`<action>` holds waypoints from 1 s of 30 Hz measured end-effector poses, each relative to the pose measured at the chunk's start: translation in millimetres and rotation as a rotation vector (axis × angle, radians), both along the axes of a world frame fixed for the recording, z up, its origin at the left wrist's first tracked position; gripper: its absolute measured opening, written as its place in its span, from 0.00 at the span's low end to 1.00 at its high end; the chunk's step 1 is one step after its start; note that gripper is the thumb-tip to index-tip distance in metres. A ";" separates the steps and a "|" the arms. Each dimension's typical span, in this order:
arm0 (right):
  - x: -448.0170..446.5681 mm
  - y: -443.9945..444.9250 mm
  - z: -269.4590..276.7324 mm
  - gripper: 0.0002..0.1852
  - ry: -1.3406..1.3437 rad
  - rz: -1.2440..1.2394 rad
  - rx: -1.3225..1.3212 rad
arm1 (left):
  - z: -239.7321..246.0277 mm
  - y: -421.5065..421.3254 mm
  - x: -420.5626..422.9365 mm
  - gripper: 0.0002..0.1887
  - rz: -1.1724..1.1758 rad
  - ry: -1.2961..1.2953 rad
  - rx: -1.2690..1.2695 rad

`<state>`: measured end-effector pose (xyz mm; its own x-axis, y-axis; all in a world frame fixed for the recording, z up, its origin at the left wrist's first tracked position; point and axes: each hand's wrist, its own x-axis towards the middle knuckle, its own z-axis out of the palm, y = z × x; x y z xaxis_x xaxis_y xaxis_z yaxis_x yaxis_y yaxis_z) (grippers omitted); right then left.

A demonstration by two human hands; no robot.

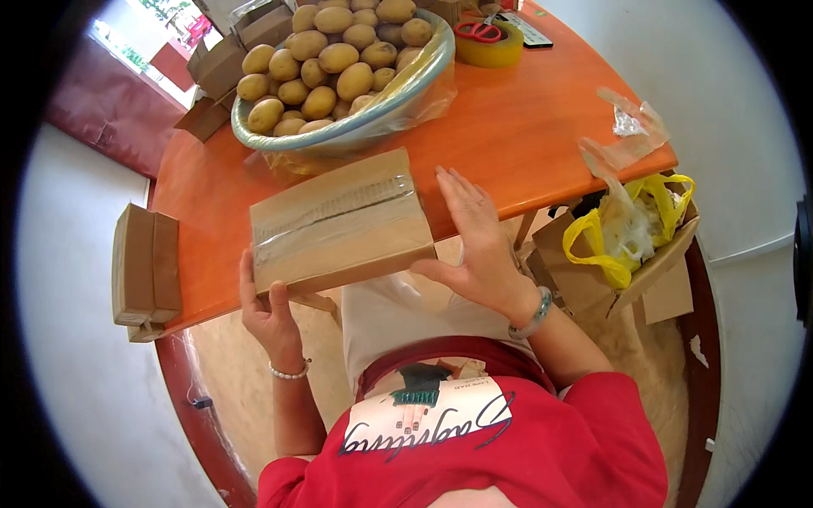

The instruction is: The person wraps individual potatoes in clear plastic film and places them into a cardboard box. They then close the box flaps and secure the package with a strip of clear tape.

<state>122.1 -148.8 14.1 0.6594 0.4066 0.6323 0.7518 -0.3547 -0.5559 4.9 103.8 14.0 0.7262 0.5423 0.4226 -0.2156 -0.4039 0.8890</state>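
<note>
A flat cardboard box, its seam covered with clear tape, is held slightly tilted over the near edge of the table. My left hand grips its left end, thumb on the near side and fingers at the end. Beside the box's right end, my right hand is spread, with its fingers raised away from the cardboard. The right thumb overlaps the box's near right corner; whether it touches is unclear. Just beyond the box stands a basin lined with clear plastic and heaped with potatoes.
On the orange table lie a tape roll, red-handled scissors and a phone-like object. Clear tape strips hang over the right edge, above a carton holding a yellow plastic bag. Another box sits left.
</note>
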 end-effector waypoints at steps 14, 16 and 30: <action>8.3 -1.8 10.3 0.55 0.090 0.000 -0.309 | -0.6 1.2 0.6 0.30 -0.003 -0.014 0.003; 8.9 -1.4 10.3 0.55 0.139 0.013 -0.272 | -1.0 2.7 -1.0 0.31 -0.014 0.017 -0.020; -15.9 13.1 14.0 0.52 0.520 0.162 0.085 | 5.5 -10.0 -7.6 0.31 0.046 -0.027 -0.055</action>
